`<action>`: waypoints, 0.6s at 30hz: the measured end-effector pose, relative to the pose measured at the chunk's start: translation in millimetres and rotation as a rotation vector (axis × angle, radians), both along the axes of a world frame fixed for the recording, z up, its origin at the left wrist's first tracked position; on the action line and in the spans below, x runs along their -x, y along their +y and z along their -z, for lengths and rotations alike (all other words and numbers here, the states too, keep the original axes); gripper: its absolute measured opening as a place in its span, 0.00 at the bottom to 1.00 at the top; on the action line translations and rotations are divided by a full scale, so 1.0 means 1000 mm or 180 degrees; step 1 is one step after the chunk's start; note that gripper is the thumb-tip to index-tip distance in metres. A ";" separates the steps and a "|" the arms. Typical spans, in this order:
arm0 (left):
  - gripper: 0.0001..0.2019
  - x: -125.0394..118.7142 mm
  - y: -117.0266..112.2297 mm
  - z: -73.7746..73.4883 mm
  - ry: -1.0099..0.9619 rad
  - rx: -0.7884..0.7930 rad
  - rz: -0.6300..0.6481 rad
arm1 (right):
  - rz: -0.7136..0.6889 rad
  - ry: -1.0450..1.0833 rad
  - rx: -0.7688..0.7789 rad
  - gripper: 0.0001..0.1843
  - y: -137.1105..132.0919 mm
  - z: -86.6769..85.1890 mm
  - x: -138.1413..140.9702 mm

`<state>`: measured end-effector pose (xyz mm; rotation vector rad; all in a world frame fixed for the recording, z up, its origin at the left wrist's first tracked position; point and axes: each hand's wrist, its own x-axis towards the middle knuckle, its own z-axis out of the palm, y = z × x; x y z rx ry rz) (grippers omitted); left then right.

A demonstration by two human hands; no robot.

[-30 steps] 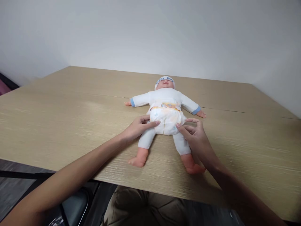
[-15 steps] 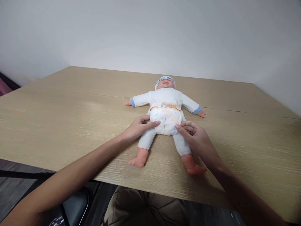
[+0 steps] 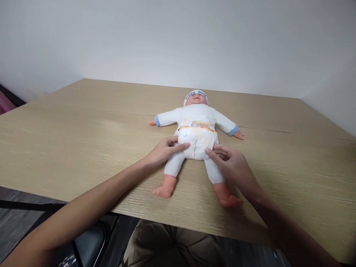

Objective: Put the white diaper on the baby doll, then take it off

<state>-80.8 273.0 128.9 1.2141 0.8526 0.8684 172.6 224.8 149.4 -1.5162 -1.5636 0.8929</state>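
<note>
A baby doll [image 3: 197, 113] in a white suit with blue cuffs and a lettered white cap lies on its back, its feet toward me and its arms spread. Around its hips is a white diaper [image 3: 197, 142] with a printed orange and yellow waistband. My left hand [image 3: 167, 150] grips the diaper's left edge at the leg opening, thumb on the front and fingers tucked behind. At the opposite leg opening, my right hand [image 3: 228, 159] pinches the diaper's right edge between thumb and fingers. The fingertips of both hands are partly hidden by the diaper.
The doll rests on a wide light wood table [image 3: 97, 148] with thin seams across it. Behind the table stands a pale wall [image 3: 178, 40]. Below the near edge are a dark chair [image 3: 89, 243] at left and my lap in brown trousers [image 3: 167, 244].
My right hand has shifted slightly left and its thumb lies a little further onto the diaper's front. The left hand stays almost where it was.
</note>
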 end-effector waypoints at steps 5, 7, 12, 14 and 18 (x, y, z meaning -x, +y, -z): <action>0.20 -0.001 0.000 -0.001 -0.0008 0.0006 0.0010 | -0.0061 -0.0321 0.0048 0.25 0.003 0.003 0.002; 0.22 -0.002 0.000 -0.002 -0.0032 0.0033 -0.0049 | -0.0061 -0.0110 0.0122 0.25 0.003 0.006 0.002; 0.19 -0.003 0.001 -0.001 -0.0189 0.0027 0.0055 | 0.0037 0.0307 0.0165 0.26 0.002 0.013 0.001; 0.18 -0.003 0.001 0.000 -0.0225 -0.0017 0.0062 | 0.0116 0.0435 0.0077 0.27 0.002 0.014 0.001; 0.19 -0.002 0.001 0.001 -0.0253 -0.0043 0.0084 | 0.0236 0.0587 0.0097 0.29 0.004 0.014 0.002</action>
